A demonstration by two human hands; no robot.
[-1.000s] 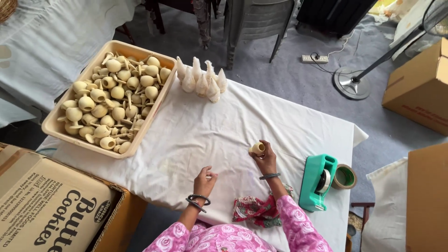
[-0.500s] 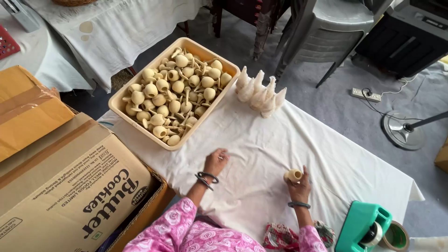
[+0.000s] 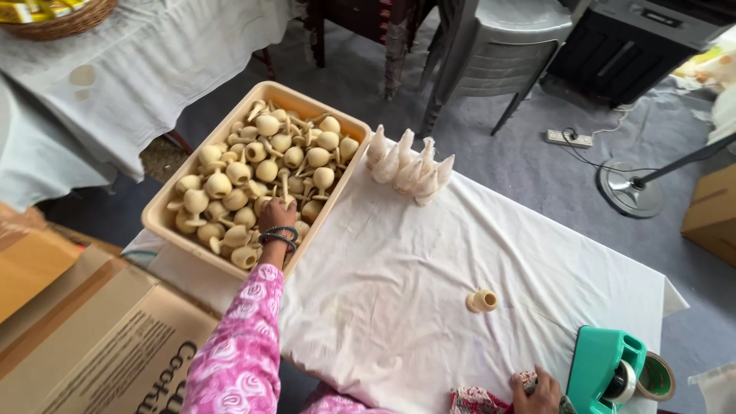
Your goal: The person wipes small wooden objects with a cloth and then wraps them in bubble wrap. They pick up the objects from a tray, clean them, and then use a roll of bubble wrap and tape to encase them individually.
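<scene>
Wooden tops (image 3: 261, 172) heaped in tan tray (image 3: 165, 222) at bench far-left, stems pointing every way, lie directly under left hand (image 3: 276, 217), grip state hidden, while right hand (image 3: 537, 392) presses patterned cloth (image 3: 479, 400) at near edge.

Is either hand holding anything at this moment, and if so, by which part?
Left hand reaches into the tray among wooden pieces; any grip is hidden. Right hand rests on patterned cloth; a hold cannot be told.
</scene>
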